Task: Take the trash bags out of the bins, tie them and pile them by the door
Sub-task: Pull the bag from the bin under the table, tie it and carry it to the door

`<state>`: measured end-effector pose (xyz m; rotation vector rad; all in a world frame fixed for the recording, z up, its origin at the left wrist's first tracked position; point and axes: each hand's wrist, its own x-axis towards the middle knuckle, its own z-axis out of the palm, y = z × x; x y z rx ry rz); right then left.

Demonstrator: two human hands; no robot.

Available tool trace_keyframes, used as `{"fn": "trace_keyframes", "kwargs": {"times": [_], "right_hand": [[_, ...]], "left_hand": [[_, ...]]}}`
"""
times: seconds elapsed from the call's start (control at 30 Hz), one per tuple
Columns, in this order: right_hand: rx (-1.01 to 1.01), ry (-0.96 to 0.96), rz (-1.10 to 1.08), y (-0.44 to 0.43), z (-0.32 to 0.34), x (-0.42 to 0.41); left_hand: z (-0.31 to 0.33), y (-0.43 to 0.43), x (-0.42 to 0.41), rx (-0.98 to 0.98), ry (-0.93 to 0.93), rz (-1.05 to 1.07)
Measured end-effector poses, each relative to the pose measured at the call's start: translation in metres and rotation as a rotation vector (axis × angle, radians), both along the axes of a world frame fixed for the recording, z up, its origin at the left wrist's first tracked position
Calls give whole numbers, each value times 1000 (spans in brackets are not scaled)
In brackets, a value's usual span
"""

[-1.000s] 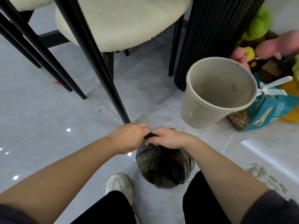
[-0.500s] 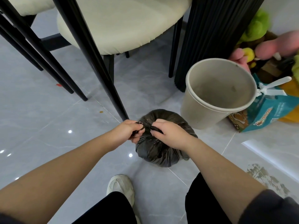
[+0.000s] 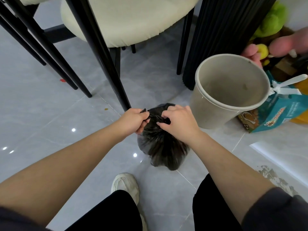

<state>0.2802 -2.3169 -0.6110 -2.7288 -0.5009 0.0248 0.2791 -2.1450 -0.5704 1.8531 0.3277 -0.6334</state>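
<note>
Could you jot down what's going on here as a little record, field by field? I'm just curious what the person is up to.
activity: tying the neck of a black trash bag
bag location: on the tiled floor, out of the bin
left hand: pinching a twisted strand of the bag's top
right hand: fingers curled on the bag's gathered top
bin: beige, unlined, to the right of the bag
nearby: cream chair, teal package
knot: not clearly finished

Dark sleeves [image 3: 281,207], black trousers [image 3: 106,212], white sneaker [image 3: 125,185].
</note>
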Motion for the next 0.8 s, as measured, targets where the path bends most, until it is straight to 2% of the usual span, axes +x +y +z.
{"fn": "trace_keyframes", "kwargs": {"times": [0.13,0.3,0.53,0.63,0.8], "right_hand": [[17,9,-41,0,2,-2],[83,133,-11,3,6,-3],[8,153,13,2,-1,-2],[38,131,-7,0,-3,0],[84,209,-34,0,2,-1]], "left_hand": [[-1,-1,-2,18,2,-45],[-2,0,-4,68,-16,-87],[-3,1,-2,80,-28,-98],[-3,1,-1,84,-32,-100],[-2,3,1,98,-44,-98]]}}
